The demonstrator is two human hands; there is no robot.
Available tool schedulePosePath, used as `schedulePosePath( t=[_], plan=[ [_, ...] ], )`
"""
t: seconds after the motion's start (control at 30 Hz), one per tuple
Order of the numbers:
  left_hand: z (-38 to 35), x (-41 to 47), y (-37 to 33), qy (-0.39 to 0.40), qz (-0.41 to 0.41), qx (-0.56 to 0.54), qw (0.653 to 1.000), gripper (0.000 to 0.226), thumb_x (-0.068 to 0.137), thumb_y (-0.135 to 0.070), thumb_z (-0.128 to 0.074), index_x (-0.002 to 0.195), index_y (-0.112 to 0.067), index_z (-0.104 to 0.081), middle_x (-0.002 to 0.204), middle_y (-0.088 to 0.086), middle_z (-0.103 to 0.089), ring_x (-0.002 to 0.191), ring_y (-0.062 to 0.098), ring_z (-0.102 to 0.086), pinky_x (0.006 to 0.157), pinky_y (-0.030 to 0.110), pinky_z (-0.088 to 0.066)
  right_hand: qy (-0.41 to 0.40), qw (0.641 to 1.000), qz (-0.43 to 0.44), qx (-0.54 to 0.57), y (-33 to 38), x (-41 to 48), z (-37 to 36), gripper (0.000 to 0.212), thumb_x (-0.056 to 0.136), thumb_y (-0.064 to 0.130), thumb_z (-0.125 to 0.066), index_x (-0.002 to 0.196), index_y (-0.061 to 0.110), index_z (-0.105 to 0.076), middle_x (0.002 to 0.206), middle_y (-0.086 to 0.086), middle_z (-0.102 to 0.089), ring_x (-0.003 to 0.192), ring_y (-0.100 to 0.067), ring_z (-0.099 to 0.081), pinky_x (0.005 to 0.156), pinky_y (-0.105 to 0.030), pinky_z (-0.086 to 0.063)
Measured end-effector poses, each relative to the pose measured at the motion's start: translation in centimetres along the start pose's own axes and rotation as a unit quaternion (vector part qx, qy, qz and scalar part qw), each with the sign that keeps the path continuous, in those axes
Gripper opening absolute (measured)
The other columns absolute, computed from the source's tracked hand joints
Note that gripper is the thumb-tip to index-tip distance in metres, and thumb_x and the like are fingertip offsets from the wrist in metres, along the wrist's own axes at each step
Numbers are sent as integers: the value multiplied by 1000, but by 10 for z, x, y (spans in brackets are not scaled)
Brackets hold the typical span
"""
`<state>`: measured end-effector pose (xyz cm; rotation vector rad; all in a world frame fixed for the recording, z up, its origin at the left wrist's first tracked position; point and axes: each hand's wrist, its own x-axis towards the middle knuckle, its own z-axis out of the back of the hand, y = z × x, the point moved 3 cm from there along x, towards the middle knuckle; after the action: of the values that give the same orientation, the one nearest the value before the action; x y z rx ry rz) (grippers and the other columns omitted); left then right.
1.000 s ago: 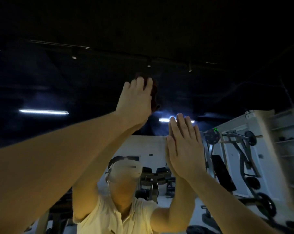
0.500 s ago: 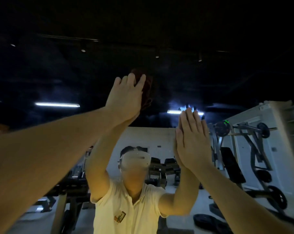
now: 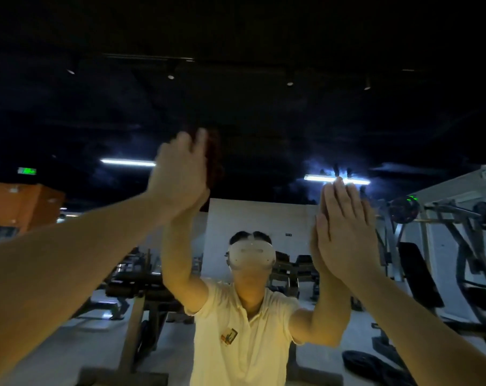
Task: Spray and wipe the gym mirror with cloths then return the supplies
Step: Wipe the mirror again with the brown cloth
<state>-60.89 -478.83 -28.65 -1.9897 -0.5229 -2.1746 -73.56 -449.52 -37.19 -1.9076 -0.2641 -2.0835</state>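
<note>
- The large wall mirror (image 3: 264, 115) fills the whole view. None of its edges or corners show, and its upper half reflects a dark ceiling with strip lights.
- A dark red cloth (image 3: 214, 160) lies against the glass left of centre, pinned there by the left hand (image 3: 180, 174). The hand's straight fingers cover most of the cloth, and both are blurred.
- The right hand (image 3: 345, 232) lies flat on the glass right of centre, fingers straight and together, meeting its own reflection. It is well apart from the cloth.
- In the reflection, a pale grey gym floor (image 3: 69, 344) carries dark weight benches (image 3: 136, 310) on the left, a grey plate-loaded machine (image 3: 459, 246) on the right and black weight plates (image 3: 370, 363) lying flat near it.
</note>
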Motion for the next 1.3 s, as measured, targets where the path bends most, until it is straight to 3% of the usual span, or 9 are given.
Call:
schedulePosePath(
  t=[0.13, 0.2, 0.37, 0.5, 0.7, 0.8, 0.9, 1.13, 1.3],
  plan=[
    [5, 5, -7, 2, 164, -41, 986, 78, 95, -44, -25, 159, 0, -23, 138, 32, -45, 112, 43, -55, 97, 51, -47, 11, 1000, -2, 22, 2, 0, 5, 69, 104, 46, -10, 164, 11, -18, 171, -13, -14, 159, -30, -7, 127, -53, -9],
    [6, -6, -51, 1, 175, -89, 981, 79, 97, -47, -34, 161, -4, -19, 139, 26, -44, 112, 36, -55, 97, 47, -51, 14, 1000, 6, 24, 1, 1, 7, 71, 103, 48, -12, 164, 12, -19, 171, -13, -14, 159, -29, -7, 127, -51, -6],
    [1, -61, -166, 18, -63, -96, 993, 103, 92, -58, -67, 164, -9, -12, 137, 16, -45, 110, 25, -51, 99, 37, -46, 47, 997, 51, 44, -11, -5, 15, 72, 100, 48, -15, 163, 15, -18, 171, -10, -11, 159, -25, -1, 127, -49, -5],
    [-7, -87, -120, 65, -180, -62, 980, 102, 92, -55, -68, 165, -17, -8, 141, 13, -41, 117, 26, -51, 102, 40, -47, 33, 997, 61, 23, -15, -28, 23, 71, 99, 44, -22, 162, 11, -26, 171, -15, -15, 158, -33, -10, 126, -57, -14],
    [2, -110, 29, 51, 156, -20, 986, 83, 97, -56, -21, 161, -3, -21, 126, 32, -49, 97, 43, -58, 88, 53, -50, 47, 998, 42, 10, -24, -87, 20, 71, 98, 41, -29, 162, 9, -25, 168, -20, -21, 157, -38, -16, 124, -62, -20],
    [5, -107, -20, 56, 211, -80, 973, 85, 97, -53, -38, 162, -4, -15, 135, 29, -44, 107, 39, -58, 91, 47, -51, 52, 998, 36, 25, -16, -106, 14, 69, 99, 38, -34, 160, 7, -28, 167, -22, -22, 156, -39, -17, 123, -62, -21],
    [0, -107, -111, 50, 119, -97, 987, 102, 92, -57, -66, 163, -9, -11, 136, 19, -45, 108, 26, -55, 95, 39, -52, 59, 997, 51, 29, -16, -110, 12, 70, 100, 40, -33, 163, 9, -22, 169, -21, -17, 158, -38, -13, 124, -61, -18],
    [-5, -160, -205, 84, -167, -58, 981, 99, 90, -52, -71, 161, -3, -22, 125, 15, -54, 104, 27, -59, 94, 39, -50, 104, 992, 75, 15, -25, -108, 19, 77, 99, 43, -54, 162, 11, -22, 169, -20, -19, 157, -37, -14, 125, -54, -16],
    [0, -180, -111, 128, -62, 3, 990, 105, 87, -61, -68, 161, -7, -17, 127, 19, -50, 103, 29, -59, 87, 41, -54, 78, 995, 54, 22, -10, -117, 32, 75, 93, 34, -64, 155, 4, -36, 163, -26, -29, 152, -42, -23, 121, -62, -21]
  ],
)
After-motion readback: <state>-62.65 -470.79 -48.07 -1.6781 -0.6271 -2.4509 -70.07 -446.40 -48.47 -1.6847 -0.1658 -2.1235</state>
